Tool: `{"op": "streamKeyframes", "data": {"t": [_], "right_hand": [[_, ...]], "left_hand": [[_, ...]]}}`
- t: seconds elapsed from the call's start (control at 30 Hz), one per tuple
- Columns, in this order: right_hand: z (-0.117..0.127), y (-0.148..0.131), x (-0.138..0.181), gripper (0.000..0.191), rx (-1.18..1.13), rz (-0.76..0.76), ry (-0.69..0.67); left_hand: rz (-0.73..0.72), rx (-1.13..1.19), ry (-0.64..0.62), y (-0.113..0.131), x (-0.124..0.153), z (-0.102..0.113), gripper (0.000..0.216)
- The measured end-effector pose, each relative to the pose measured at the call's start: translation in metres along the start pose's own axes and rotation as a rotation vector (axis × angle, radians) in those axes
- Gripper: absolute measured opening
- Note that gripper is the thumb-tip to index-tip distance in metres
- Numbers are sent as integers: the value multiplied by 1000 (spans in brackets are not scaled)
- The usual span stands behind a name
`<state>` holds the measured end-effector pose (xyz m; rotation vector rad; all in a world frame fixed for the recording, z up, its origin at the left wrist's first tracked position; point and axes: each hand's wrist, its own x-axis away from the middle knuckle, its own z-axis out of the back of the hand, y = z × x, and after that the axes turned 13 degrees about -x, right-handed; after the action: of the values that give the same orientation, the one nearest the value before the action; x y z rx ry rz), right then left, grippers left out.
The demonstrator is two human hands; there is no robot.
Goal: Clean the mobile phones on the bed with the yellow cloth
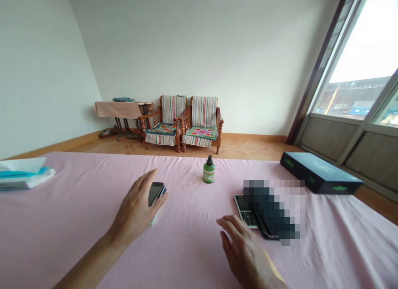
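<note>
My left hand (pixel 133 206) is over a dark-screened phone (pixel 155 193), its fingers stretched along the left side and the thumb at the right edge. Part of the phone is hidden behind the hand, and a bluish edge shows under it. My right hand (pixel 245 249) hovers or rests, fingers apart and slightly bent, with nothing in it. Just beyond its fingertips lies a keypad phone (pixel 247 212) with a pale frame. A dark flat object (pixel 270 212), mostly blurred out by pixel blocks, overlaps the keypad phone on its right.
A green bottle (pixel 209 173) with a black top stands upright on the pink cloth (pixel 186 247). A black box (pixel 320 173) lies far right, a tissue pack (pixel 26 175) far left. Beyond are two wooden chairs (pixel 202 110) and a cloth-covered sewing table (pixel 120 109).
</note>
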<state>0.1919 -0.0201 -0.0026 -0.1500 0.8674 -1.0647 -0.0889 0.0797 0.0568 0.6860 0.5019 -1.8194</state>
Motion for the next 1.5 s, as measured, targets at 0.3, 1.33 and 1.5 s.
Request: {"op": "streamKeyframes", "data": {"t": [0.3, 1.33, 1.5], "right_hand": [[39, 36, -21, 65, 291, -144, -235], [-13, -49, -68, 97, -43, 84, -382], [-39, -70, -56, 104, -82, 128, -303]], "left_hand": [[-404, 305, -216, 37, 68, -4, 40], [244, 1288, -647, 57, 77, -16, 50], [343, 1307, -643, 59, 78, -18, 44]]}}
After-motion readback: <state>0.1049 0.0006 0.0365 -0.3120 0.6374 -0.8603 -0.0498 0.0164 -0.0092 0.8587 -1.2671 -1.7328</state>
